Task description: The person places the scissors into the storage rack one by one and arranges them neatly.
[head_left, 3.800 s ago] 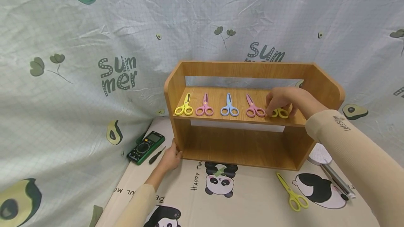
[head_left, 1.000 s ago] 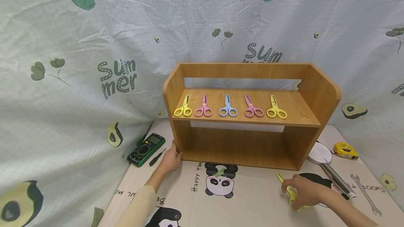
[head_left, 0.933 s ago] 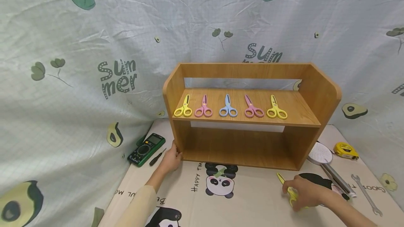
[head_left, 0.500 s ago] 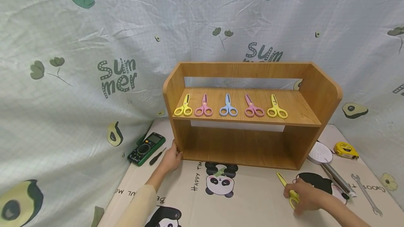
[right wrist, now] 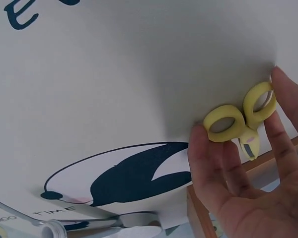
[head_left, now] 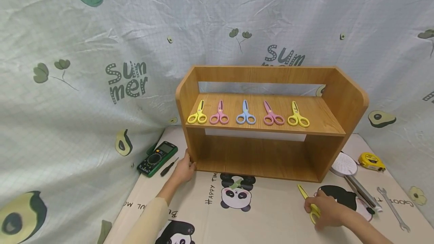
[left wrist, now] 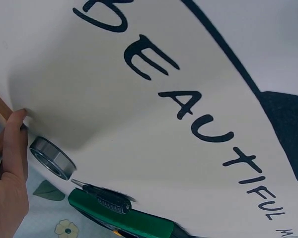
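My right hand is low over the table at front right, thumb and fingers at the two handle loops of yellow scissors. In the head view the blades stick out past the fingers, pointing toward the shelf; the hand hides part of the handles. My left hand holds the lower left side of a wooden two-tier shelf. On its upper board several scissors lie in a row, blades toward the back: yellow, pink, blue, pink and yellow.
Left of the shelf lie a green multimeter, a small screwdriver and a metal ring. To the right are a shower head, a yellow tape measure and a wrench. A patterned curtain hangs behind.
My right hand has left the yellow scissors at the upper board's right and come down to the pair on the table, then shifted slightly over their handles. The left hand stays put.
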Demonstrator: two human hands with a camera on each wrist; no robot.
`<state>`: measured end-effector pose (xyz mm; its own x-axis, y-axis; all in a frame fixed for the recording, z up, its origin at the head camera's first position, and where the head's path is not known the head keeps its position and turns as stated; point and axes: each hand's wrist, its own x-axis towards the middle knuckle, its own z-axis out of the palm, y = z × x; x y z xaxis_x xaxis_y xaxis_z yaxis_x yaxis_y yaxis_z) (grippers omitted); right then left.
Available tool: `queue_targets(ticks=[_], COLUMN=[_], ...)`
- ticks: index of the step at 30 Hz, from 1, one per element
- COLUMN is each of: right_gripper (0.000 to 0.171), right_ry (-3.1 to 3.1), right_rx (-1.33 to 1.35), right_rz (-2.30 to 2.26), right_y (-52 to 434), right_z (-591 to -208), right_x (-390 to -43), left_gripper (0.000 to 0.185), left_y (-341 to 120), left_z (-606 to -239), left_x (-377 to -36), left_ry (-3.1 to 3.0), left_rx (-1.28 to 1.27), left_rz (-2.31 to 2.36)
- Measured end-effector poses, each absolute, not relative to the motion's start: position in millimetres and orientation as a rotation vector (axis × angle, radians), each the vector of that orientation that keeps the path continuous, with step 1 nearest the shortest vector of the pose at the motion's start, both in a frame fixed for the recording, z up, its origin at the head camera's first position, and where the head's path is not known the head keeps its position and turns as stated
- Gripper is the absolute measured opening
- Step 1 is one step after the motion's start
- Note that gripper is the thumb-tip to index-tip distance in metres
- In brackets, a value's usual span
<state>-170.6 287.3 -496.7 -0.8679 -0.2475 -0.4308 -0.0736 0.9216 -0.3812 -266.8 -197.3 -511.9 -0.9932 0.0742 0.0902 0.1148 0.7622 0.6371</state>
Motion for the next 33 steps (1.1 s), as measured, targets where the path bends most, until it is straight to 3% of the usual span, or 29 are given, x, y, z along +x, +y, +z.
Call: queue_targets(ticks=[33], right_gripper=[0.043], right_ry=[2.631], right_rx=[-0.249], right_rz=[-0.508], right_y=[288.0], right_z=[-500.1], right_x=[-172.1], left_gripper=[0.062], left_y=[-196.0], left_z=[-510.3], left_x=[-265.9], left_ry=[-2.890], left_rx=[-0.153], left_rz=[-1.080])
